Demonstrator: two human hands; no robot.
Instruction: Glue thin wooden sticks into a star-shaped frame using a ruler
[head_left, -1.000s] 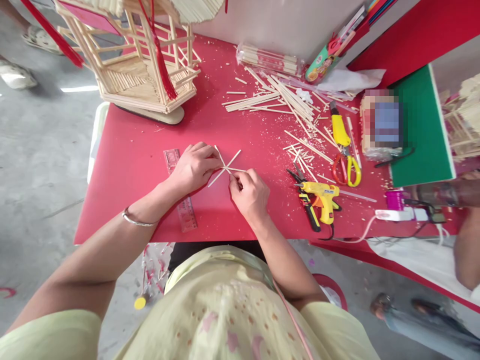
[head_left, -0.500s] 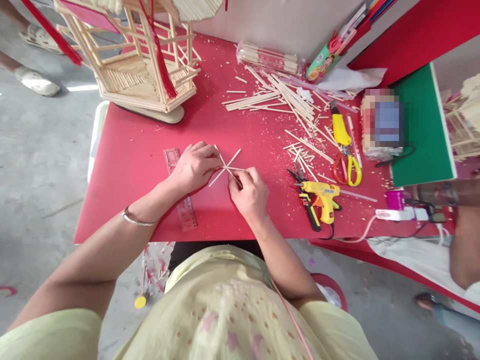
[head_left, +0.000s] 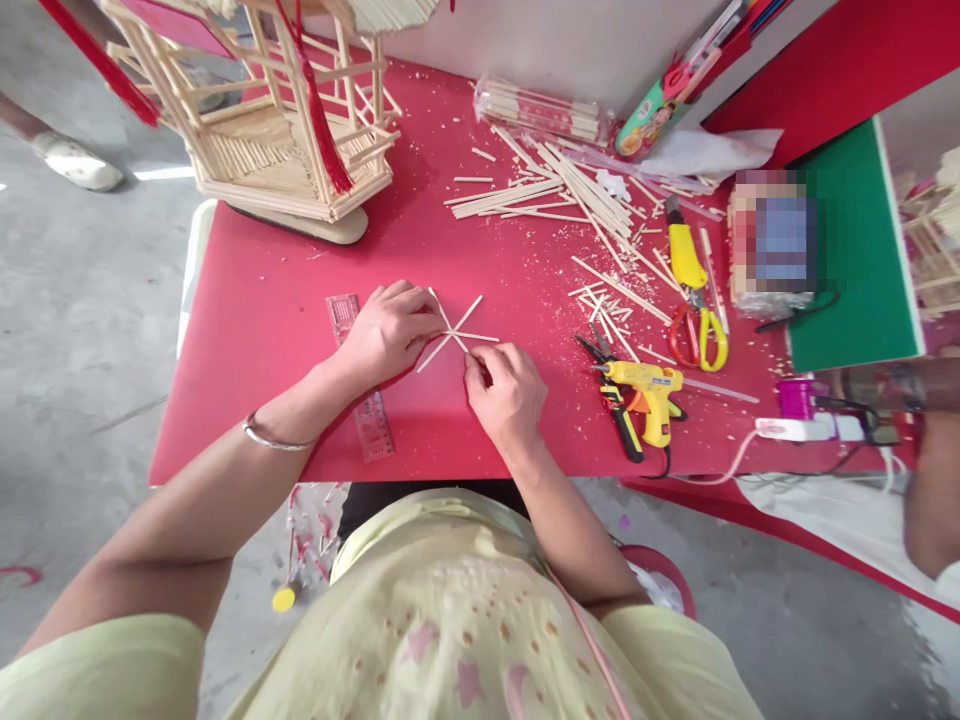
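Note:
A star of thin wooden sticks (head_left: 471, 311), crossed at one middle point, lies low over the red table between my hands. My left hand (head_left: 394, 325) is closed, its fingertips pinching the star's left arm and hiding that end. On the other side, my right hand (head_left: 510, 390) is curled, with thumb and forefinger at the tip of the lower right arm. The right-hand arm of the star shows bare above those fingers. A clear ruler (head_left: 373, 425) lies partly beneath my left wrist.
A stick-built pavilion model (head_left: 300, 200) with red tassels stands back left. Loose sticks (head_left: 517, 200) and crumbs cover the back middle. To the right lie a yellow glue gun (head_left: 651, 390), pliers (head_left: 621, 420), scissors (head_left: 701, 335) and a power strip (head_left: 795, 430). Another person's arm (head_left: 934, 480) rests far right.
My right hand has slid slightly right and down, from the star's right arm to its lower right tip, baring the right arm. My left hand has stayed in place.

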